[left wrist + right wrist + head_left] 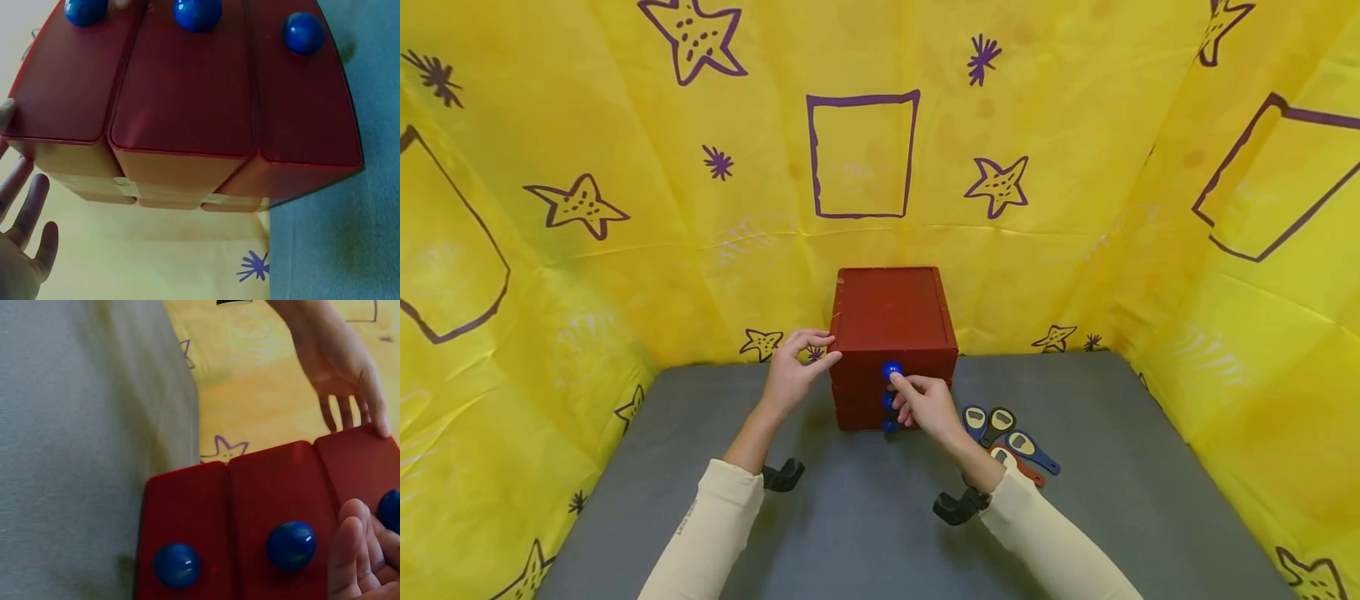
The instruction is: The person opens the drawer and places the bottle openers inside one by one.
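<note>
A red three-drawer box (892, 310) stands against the back wall, its drawers shut and each with a round blue knob. My right hand (928, 408) pinches the top knob (892, 369) between thumb and index finger, the other fingers curled below. Under it are the middle knob (291, 545) and the bottom knob (177, 565). My left hand (792, 367) rests at the box's upper left edge, thumb at the front corner and fingers along the side. In the left wrist view, the fingers of this hand (28, 212) are extended and spread beside the drawers.
Several bottle openers lie right of the box, among them a black one (998, 423), a blue one (1032, 451) and a red one (1030, 472). Yellow cloth walls (760, 250) with purple drawings enclose the grey tabletop (850, 525) at the back and sides.
</note>
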### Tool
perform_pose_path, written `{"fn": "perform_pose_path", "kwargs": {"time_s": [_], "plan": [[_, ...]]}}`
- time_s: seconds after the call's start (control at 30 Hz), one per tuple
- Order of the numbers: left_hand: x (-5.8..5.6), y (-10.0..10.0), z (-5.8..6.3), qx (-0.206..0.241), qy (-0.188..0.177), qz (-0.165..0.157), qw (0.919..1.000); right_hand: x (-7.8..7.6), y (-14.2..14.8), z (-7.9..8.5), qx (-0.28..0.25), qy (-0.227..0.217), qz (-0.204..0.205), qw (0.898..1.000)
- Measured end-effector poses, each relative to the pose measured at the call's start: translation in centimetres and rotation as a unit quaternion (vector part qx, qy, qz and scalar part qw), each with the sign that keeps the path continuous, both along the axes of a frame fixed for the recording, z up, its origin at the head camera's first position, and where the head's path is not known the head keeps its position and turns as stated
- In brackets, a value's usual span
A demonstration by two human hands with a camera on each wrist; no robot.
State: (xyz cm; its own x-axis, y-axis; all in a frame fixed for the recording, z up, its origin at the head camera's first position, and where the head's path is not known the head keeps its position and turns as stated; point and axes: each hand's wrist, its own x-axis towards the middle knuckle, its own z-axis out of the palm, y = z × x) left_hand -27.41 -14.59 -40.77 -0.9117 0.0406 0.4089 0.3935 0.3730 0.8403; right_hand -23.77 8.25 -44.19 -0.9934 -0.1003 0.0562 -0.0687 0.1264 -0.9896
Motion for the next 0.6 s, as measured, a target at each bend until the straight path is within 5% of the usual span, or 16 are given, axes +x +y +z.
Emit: {"fn": "perform_pose_path", "kwargs": {"time_s": [0.2, 0.37, 0.6], "plan": [[-0.3, -0.2, -0.3, -0.018, 0.038, 0.005, 0.9991, 0.5, 1.0, -2.0, 0.048, -0.019, -0.008, 0.999], [-0.2, -0.1, -0.5, -0.019, 0.032, 0.013, 0.9992, 0.5, 1.4, -3.7, 0.086, -0.037, -0.010, 0.996], [1.2, 0.5, 0.8, -0.023, 0.031, 0.007, 0.9992, -0.2, 0.4, -4.7, 0.058, -0.052, 0.010, 0.997]]}}
